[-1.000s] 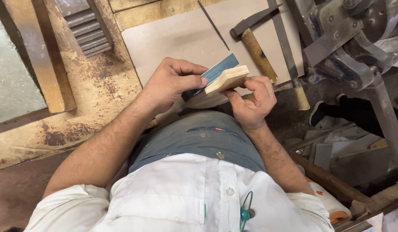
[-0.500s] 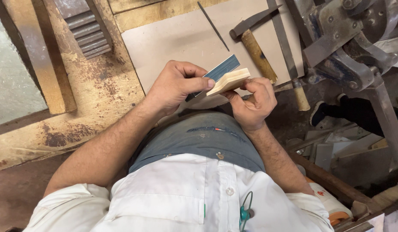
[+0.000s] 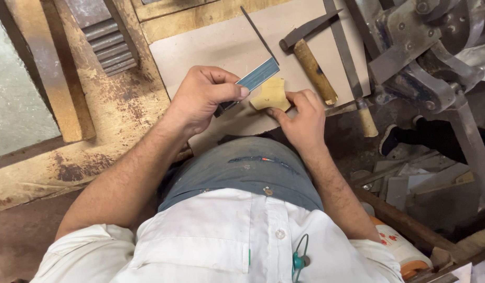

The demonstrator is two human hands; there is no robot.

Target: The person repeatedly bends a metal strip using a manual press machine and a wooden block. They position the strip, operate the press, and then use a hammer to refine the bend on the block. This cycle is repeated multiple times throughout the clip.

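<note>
Both bare forearms are reaching forward from rolled white sleeves, converging ahead of the waist. The left hand is curling closed, thumb pressing forward; the right hand is pinching with fingertips.

A wooden-handled hammer lies on the pale board at the far side. A grey vise stands right; stacked metal strips rest far left.

A single head-worn camera looks steeply down the person's own chest, close over both hands, which sit just above frame centre. The worktop fills the upper part of the view, and the floor shows at lower left.
</note>
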